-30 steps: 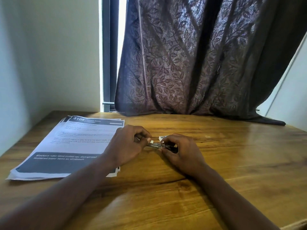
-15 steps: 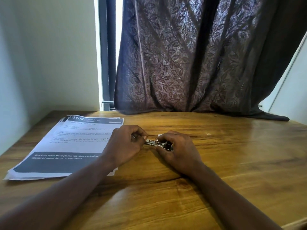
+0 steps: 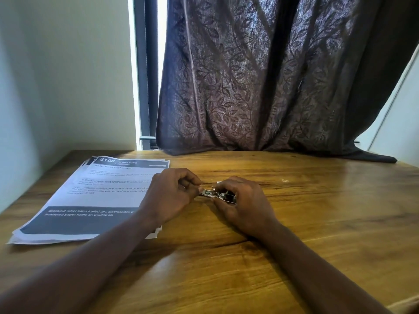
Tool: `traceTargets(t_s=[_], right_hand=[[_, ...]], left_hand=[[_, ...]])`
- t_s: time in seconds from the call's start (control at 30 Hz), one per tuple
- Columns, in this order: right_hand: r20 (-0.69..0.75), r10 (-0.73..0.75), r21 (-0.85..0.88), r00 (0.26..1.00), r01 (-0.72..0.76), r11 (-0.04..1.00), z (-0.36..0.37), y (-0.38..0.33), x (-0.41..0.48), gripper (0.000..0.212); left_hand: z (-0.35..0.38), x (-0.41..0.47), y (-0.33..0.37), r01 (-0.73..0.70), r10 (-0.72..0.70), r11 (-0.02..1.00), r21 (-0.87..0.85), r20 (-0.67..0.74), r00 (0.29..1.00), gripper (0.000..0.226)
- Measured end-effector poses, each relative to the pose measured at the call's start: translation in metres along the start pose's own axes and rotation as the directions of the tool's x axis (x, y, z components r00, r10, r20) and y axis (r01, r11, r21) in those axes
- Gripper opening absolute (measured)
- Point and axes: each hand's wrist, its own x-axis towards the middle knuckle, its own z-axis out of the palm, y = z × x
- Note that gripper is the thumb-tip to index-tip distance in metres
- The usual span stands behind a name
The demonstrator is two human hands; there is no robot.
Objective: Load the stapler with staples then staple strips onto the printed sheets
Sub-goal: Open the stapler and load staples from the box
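Note:
A small metal stapler [image 3: 218,195] lies on the wooden table [image 3: 317,211] between my two hands. My right hand [image 3: 243,201] grips its right end from above. My left hand [image 3: 172,192] is closed at its left end, thumb and forefinger pinching something thin and metallic, probably a strip of staples [image 3: 205,184], against the stapler's open channel. A stack of printed sheets [image 3: 99,196] with dark header bands lies to the left, partly under my left wrist. A small white object [image 3: 219,182] peeks out just behind the stapler.
A dark leaf-patterned curtain [image 3: 260,87] hangs to the table's back edge. A wall [image 3: 56,75] closes off the left side. A tiny pale speck [image 3: 285,180] lies on the table right of my hands. A strip of paper corners [image 3: 156,233] sticks out below the sheets.
My hands stay together on the stapler, almost still. The left fingers have shifted slightly at its left end. The view has drifted a little.

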Motion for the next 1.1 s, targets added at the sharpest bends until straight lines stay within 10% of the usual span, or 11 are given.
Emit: traceTargets(t_s=[0.3,0.57,1.1], right_hand=[[-0.010,-0.013,0.053,1.000,0.013,0.998,-0.002,0.001,0.000,0.028],[-0.126,-0.047,-0.209,0.991,0.020,0.978,-0.001,0.008,0.002,0.025],[-0.110,-0.173,-0.074,0.979,0.166,0.983,-0.001,0.020,0.006,0.028]], left_hand=[[-0.002,0.004,0.001,0.055,-0.052,0.992,0.114,-0.028,0.998,0.016],[-0.008,0.006,-0.005,0.103,-0.101,0.994,-0.020,0.096,0.990,0.013],[-0.016,0.003,0.007,0.293,-0.168,0.903,-0.314,0.371,0.913,0.016]])
